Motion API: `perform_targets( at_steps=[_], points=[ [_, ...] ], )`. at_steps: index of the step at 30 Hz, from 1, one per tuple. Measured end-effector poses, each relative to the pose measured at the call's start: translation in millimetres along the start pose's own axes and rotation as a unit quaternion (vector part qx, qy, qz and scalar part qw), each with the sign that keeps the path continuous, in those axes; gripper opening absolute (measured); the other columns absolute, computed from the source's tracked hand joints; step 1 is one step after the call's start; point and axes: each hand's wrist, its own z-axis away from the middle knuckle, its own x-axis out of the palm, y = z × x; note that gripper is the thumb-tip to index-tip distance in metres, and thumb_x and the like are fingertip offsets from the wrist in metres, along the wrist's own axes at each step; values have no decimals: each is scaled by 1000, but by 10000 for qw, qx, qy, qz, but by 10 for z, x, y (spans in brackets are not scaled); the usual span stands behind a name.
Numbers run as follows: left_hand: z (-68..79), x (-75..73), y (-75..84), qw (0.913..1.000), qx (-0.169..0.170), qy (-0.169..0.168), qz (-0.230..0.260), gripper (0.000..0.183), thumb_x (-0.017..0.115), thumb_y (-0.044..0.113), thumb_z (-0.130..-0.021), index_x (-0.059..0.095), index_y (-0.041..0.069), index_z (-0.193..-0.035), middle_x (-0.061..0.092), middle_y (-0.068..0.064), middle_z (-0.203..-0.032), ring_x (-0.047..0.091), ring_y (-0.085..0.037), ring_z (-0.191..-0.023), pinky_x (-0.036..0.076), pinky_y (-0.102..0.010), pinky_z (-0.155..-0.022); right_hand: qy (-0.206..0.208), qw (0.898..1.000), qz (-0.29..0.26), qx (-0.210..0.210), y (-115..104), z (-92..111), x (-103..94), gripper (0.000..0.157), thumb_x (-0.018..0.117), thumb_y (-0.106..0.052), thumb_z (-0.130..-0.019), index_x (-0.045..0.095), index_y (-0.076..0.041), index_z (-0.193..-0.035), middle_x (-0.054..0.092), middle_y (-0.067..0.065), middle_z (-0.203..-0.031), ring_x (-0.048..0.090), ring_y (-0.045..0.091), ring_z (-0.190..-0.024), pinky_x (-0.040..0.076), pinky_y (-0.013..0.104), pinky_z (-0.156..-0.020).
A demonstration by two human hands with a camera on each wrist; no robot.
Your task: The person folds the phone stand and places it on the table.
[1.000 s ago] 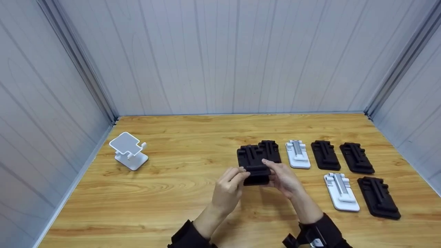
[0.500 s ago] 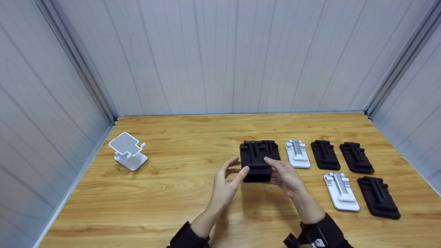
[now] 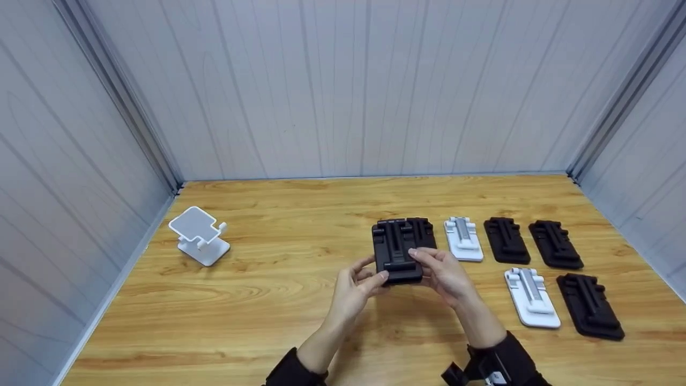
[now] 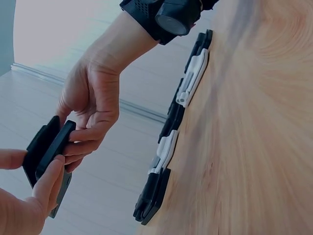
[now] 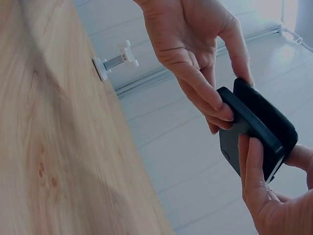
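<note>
Between my two hands, above the table, is a black folding phone stand (image 3: 395, 252). My left hand (image 3: 351, 289) grips its near left corner, thumb on the upper face and fingers beneath. My right hand (image 3: 445, 276) pinches the right edge, with the thumb on top near the hinged lip. From the side, the right wrist view shows the held stand (image 5: 252, 129) as two plates with a narrow gap between them. Partly hidden behind it, another folded black stand (image 3: 424, 230) lies on the table.
To the right lie folded stands: a white one (image 3: 463, 238), a black one (image 3: 506, 240), another black one (image 3: 556, 244), a nearer white one (image 3: 531, 297) and a nearer black one (image 3: 589, 305). An unfolded white stand (image 3: 198, 233) stands at the left of the wooden table (image 3: 241, 300).
The held stand's upper plate has tipped down towards its base, narrowing the dark gap at the front. My left hand has shifted from the front edge to the left corner.
</note>
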Motion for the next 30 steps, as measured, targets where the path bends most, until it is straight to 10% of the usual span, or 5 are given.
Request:
perform_targets(
  at_steps=[16,22,30],
  points=[
    [47,-152,-8,9993,12,-218,-296,55,60,-4,-80,33,-16,-126,60,-20,-86,63,-25,-76,52,-37,-75,-98,9996,275,-54,49,39,-75,13,52,-11,-90,63,-6,-93,65,6,-85,63,17,-79,53,32,-70],
    [-10,-708,100,9932,416,330,-1036,40,55,4,-86,42,-18,-117,61,-24,-91,63,-24,-76,53,-35,-72,29,9991,433,-12,39,141,-312,13,51,-11,-90,63,-7,-92,65,4,-85,62,15,-79,53,31,-69],
    [-172,-1911,-88,9776,432,1832,-944,42,61,22,-85,50,-10,-110,63,-10,-85,63,-17,-73,54,-28,-68,-13,9964,845,112,149,283,-803,21,51,-15,-90,58,1,-101,64,4,-87,61,13,-83,52,28,-69]
  ],
)
